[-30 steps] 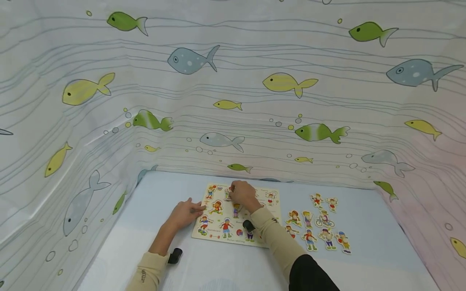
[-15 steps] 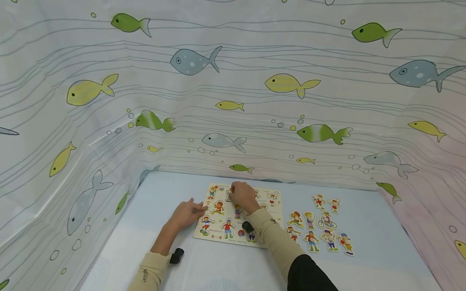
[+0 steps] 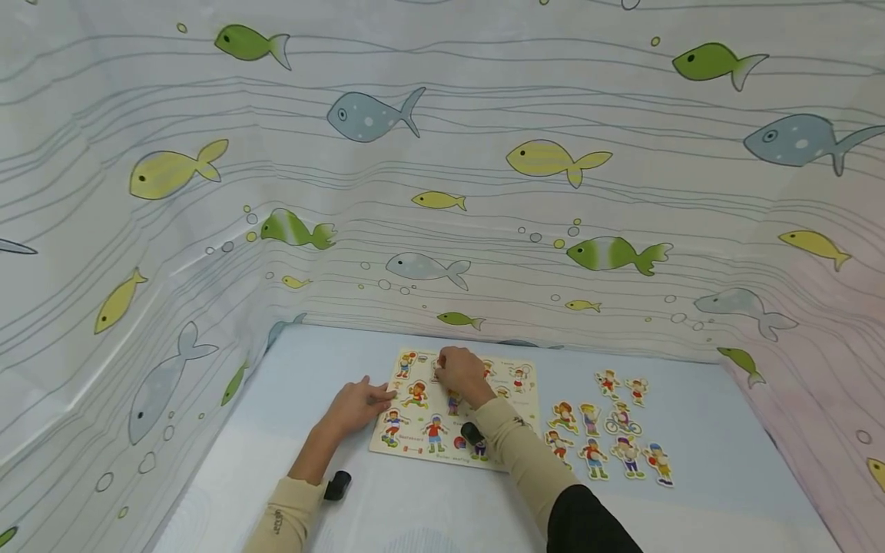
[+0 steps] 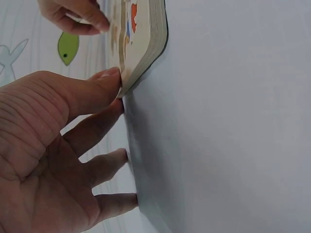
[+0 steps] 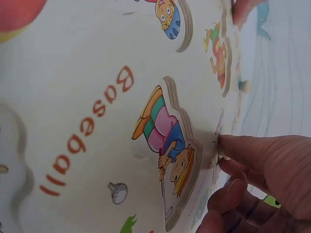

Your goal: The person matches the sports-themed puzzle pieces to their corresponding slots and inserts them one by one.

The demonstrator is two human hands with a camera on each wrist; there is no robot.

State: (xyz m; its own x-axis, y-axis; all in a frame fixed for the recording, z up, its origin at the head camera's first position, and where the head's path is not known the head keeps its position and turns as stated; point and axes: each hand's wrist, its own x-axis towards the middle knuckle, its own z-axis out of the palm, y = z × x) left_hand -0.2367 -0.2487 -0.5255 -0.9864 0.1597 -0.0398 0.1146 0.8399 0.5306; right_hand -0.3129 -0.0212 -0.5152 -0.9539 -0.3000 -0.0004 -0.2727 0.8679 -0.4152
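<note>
A cream picture puzzle board (image 3: 413, 427) printed with children at sports lies flat on the table. My right hand (image 3: 462, 374) is over its upper part, left of the middle. In the right wrist view, the thumb and fingers of my right hand (image 5: 265, 170) pinch a puzzle piece (image 5: 219, 122) low at the board; mostly its edge shows. Nearer that camera is the "Baseball" recess (image 5: 179, 155) with its printed picture. My left hand (image 3: 356, 405) is at the board's left edge. Its thumb (image 4: 99, 92) rests on the corner, the other fingers extended, tips against the table.
Right of the board lie several loose puzzle pieces, among them a cyclist piece (image 3: 624, 420) and a basketball piece (image 3: 659, 464). Behind the pale blue table (image 3: 304, 361) rises a fish-patterned curtain (image 3: 484, 230), which also closes in the sides.
The head view has shifted slightly. Both hands stay in their places at the board, the right one pinching over the same spot.
</note>
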